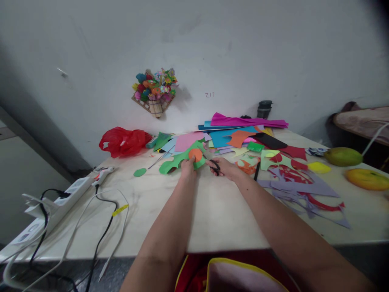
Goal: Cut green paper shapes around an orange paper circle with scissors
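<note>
My left hand (189, 165) is closed, pinching a green paper sheet (179, 159) with curved cut-outs along its edge. An orange paper circle (195, 155) lies flat against that sheet, with my left thumb over its lower edge. In my right hand (224, 167) is a pair of black-handled scissors (215, 166), fingers wrapped round the loops. Their blades point up and left at the right edge of the green sheet; whether the blades are parted is too small to tell. A cut green circle (140, 172) rests on the table to the left.
Coloured sheets (231, 136) are piled along the wall. Purple and red scraps (300, 188) spread at right, near two mango-like fruits (343, 156). A red plastic bag (124, 141) sits at back left. A power strip (65, 198) and cables (112, 219) occupy the left side.
</note>
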Tool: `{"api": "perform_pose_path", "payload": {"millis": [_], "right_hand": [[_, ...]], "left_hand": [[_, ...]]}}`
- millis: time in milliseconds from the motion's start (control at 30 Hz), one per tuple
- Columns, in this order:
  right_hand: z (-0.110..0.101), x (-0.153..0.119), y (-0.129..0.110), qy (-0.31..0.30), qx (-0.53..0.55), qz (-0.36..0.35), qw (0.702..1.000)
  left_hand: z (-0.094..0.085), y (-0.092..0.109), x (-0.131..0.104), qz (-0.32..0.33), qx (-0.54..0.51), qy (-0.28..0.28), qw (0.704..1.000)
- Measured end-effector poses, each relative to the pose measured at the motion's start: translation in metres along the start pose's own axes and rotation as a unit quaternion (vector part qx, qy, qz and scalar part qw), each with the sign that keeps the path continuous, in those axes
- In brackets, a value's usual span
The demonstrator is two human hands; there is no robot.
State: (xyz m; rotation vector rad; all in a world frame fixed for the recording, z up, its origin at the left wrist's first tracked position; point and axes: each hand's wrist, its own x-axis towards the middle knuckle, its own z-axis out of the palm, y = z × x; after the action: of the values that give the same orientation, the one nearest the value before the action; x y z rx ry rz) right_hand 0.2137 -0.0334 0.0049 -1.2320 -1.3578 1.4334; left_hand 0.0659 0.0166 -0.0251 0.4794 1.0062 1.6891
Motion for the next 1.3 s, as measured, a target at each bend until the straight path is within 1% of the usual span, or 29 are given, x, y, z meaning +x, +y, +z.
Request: {"api": "perform_pose_path", "payload": {"millis": [100, 233, 433, 700, 900, 1100, 1300], "right_hand": [[0.001, -0.001, 0.0, 0.0, 0.004, -0.003, 1.0], [0.002, 0.0, 0.001, 0.003, 0.016, -0.001, 1.0], [0.003, 0.002, 0.003, 0.006, 0.027, -0.002, 1.0], [0.007, -0.002, -0.003, 0.014, 0.044, 0.012, 0.999], [0.01, -0.003, -0.005, 0.018, 0.033, 0.012, 0.999], [0.013, -0.006, -0.007, 0.02, 0.034, 0.009, 0.999], [0.014, -0.009, -0.008, 0.018, 0.04, -0.001, 0.999]], "left_hand": [[0.002, 0.003, -0.004, -0.012, 0.031, 0.012, 0.999], [0.004, 0.004, -0.006, -0.013, 0.024, 0.019, 0.999], [0.004, 0.003, -0.004, -0.017, 0.031, 0.013, 0.999], [0.004, 0.003, -0.005, -0.023, 0.017, 0.015, 0.999], [0.007, 0.003, -0.008, -0.024, -0.002, 0.017, 1.0], [0.009, 0.003, -0.008, -0.012, -0.006, 0.04, 0.999], [0.01, 0.002, -0.008, -0.008, -0.005, 0.032, 0.999]]}}
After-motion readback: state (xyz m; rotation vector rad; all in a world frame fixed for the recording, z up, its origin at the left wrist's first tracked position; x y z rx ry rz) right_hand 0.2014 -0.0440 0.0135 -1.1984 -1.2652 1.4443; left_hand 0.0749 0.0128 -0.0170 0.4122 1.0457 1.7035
